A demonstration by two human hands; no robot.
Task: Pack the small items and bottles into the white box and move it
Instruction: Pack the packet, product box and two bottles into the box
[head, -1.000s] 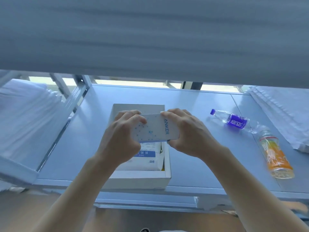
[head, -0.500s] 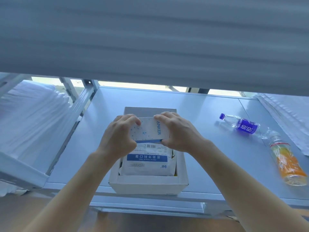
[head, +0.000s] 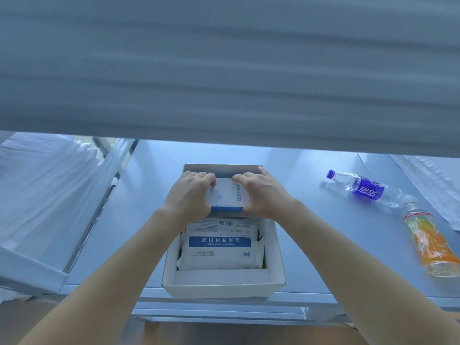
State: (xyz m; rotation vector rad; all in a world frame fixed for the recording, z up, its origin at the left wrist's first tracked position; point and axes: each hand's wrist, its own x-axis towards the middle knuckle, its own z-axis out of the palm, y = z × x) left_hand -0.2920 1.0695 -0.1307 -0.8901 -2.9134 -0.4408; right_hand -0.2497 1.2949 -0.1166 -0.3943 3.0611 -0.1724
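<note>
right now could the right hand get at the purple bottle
Probably not at once: the right hand and left hand both grip the Anker box over the white box. Once freed, yes: the purple bottle lies to its right across bare table.

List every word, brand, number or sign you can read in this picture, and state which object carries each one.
"ANKER": on the small white box held by the left hand and right hand.
"医用外科口罩" with "Medical Surgical Mask" beneath, seen upside down: on the blue band of the mask pack in the white box.
Barcode and fine print on the mask pack: too small to read.
White characters on the water bottle's purple label: too blurred.
Orange drink bottle label: unreadable.
</note>
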